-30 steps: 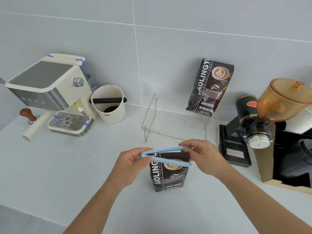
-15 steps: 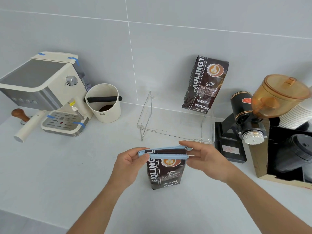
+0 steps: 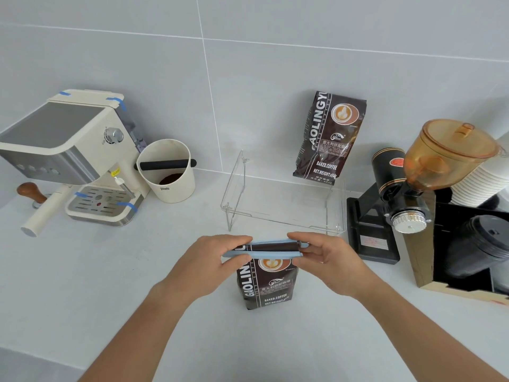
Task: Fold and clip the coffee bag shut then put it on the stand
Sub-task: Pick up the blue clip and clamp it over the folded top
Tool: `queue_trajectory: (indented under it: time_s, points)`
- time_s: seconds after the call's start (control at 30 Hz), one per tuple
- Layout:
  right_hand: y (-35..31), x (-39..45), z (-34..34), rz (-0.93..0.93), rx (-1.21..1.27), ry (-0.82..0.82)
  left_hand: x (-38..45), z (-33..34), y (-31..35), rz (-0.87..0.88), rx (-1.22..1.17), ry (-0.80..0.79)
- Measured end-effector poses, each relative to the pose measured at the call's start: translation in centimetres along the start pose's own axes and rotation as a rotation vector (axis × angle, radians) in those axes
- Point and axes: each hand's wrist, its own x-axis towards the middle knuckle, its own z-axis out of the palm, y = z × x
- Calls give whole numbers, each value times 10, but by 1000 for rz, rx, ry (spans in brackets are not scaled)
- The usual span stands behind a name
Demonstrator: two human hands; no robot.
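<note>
I keep the dark brown foil coffee bag [image 3: 265,282] upright on the near desk [image 3: 110,271], my left hand [image 3: 212,264] and right hand [image 3: 327,260] pinching opposite ends of the pale blue plastic clip [image 3: 265,253] so it straddles the folded top before the clear acrylic stand [image 3: 281,208].

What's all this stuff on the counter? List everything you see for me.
coffee bag: one, dark brown, upright on the counter, front centre, top folded
clip: one, light blue, across the bag's folded top
second coffee bag: one, dark brown, on the stand's right end, against the wall
stand: one, clear, centre back
espresso machine: one, cream and silver, left
knock box: one, cream with black bar, beside the machine
tamper: one, wooden-handled, far left
grinder: one, black with amber hopper, right
paper cups: stack, white, far right
left hand: holds the clip's left end
right hand: holds the clip's right end
</note>
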Motion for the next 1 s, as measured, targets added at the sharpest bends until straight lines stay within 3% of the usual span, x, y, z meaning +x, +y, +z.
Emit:
queue_trajectory:
  time_s: [0.57,1.0]
  points:
    - [11,1,15,27,215,180,-7,-3,0,-54,57,23]
    - [9,-4,17,-41,74,242,-6,4,8,-11,136,-44]
